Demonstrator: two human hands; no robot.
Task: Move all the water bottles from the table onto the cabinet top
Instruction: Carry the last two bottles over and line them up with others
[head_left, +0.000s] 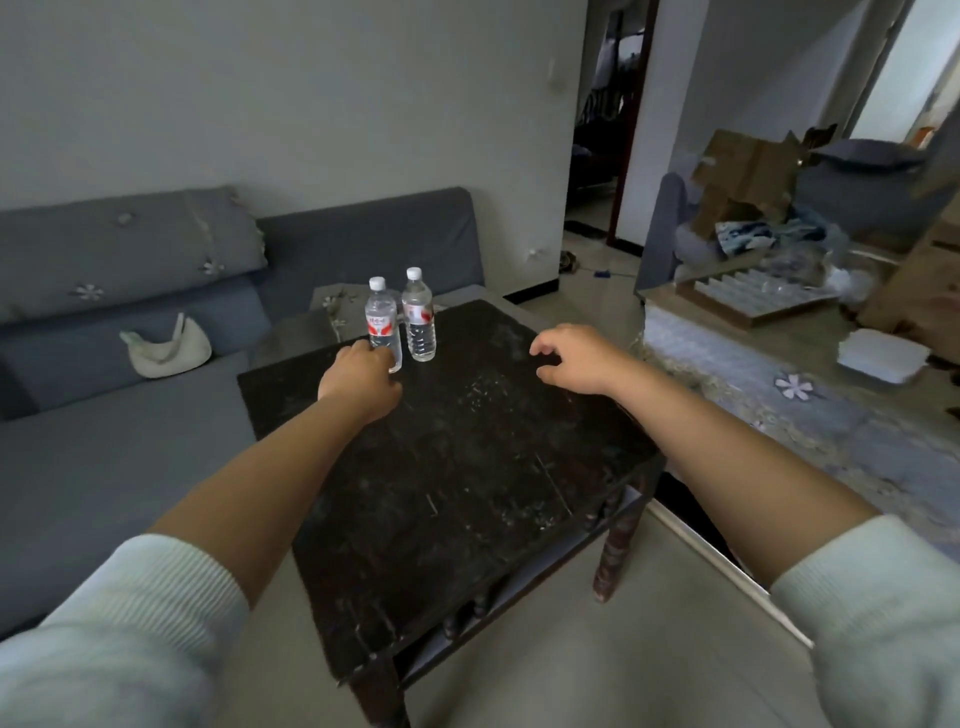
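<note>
Two clear water bottles with white caps and red-white labels stand upright side by side at the far edge of a dark wooden table (467, 467). My left hand (361, 382) reaches the base of the left bottle (383, 322), fingers touching or curling around its lower part; its grip is partly hidden. The right bottle (418, 317) stands free, just beside it. My right hand (569, 358) hovers over the table's far right part, fingers apart, holding nothing. To the right lies a cloth-covered cabinet top (831, 415).
A grey sofa (130, 364) with a white bag (166, 348) runs along the left and behind the table. The cabinet top carries a white box (883, 356), a compartment tray (753, 299) and cardboard (748, 176). A doorway opens at the back.
</note>
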